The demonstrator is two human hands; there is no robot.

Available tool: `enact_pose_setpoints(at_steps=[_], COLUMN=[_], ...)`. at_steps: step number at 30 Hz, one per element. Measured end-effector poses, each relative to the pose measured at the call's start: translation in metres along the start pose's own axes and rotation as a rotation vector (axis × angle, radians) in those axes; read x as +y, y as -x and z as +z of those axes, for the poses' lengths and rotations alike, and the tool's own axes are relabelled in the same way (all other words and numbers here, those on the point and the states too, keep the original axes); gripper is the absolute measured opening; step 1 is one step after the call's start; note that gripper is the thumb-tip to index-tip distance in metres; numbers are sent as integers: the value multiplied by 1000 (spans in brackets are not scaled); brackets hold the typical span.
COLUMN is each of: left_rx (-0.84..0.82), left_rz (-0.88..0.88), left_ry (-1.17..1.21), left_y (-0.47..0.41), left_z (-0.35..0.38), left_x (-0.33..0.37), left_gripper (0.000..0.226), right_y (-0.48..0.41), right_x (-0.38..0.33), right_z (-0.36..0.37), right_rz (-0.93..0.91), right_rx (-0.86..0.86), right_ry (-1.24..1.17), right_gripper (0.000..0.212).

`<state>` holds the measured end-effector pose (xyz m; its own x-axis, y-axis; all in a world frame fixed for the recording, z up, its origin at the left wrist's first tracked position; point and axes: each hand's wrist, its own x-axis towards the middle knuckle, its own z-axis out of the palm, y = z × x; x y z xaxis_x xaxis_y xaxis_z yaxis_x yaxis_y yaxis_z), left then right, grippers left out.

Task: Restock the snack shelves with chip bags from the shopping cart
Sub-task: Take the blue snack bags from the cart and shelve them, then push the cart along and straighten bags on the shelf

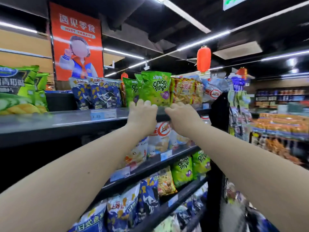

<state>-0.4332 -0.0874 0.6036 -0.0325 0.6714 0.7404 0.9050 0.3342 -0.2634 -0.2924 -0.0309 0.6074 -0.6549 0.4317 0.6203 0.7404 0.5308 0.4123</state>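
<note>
Green onion-rings bag: standing upright at the front edge of the top shelf, where I am watching both hands meeting its lower edge.
Left hand: reaching up to the bag's bottom left; its fingers are bending over the lower edge and gripping it.
Right hand: reaching to the bottom right corner, fingers curling against the bag; I am not managing to tell whether they are actually holding it.
Matching green bags: standing just behind and to the left, touching the front one.
Orange-yellow bags: sitting just beside it on the right.
Blue fish-print bags: lining the same shelf further left.
Price label: hanging on the shelf lip, left of the hands.
White-and-red bags: showing on the shelf directly under the hands.
Lower green bags: sitting one shelf further down.
Red banner: hanging behind the top shelf.
Red lantern: hanging from the ceiling, above and right.
</note>
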Motion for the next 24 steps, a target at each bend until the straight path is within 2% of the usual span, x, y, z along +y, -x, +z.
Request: enact_pose_setpoints(at_steps=[3,9,13,16,21,24], left_rx=[28,-7,-66,-88,-237,-368], left_rz=[77,244,356,428,464,473], left_ry=[83,251,386,447,617,628], left_y=[0,9,33,58,105,143], left_z=[6,9,11,16,32,52], left_x=[52,180,271,344,468,537], left_gripper=[30,34,31,30,30,32], right_y=[45,158,238,303,419,490], right_x=[33,109,153,184,236,263], right_z=[7,29,44,62,104,134], right_rz=[70,234,366,464,601,687], right_rx=[-91,-236,-322,-372,-441,-520], right_ry=[33,100,56,6,-8,-86], right_gripper=[27,36,27,34,19,22])
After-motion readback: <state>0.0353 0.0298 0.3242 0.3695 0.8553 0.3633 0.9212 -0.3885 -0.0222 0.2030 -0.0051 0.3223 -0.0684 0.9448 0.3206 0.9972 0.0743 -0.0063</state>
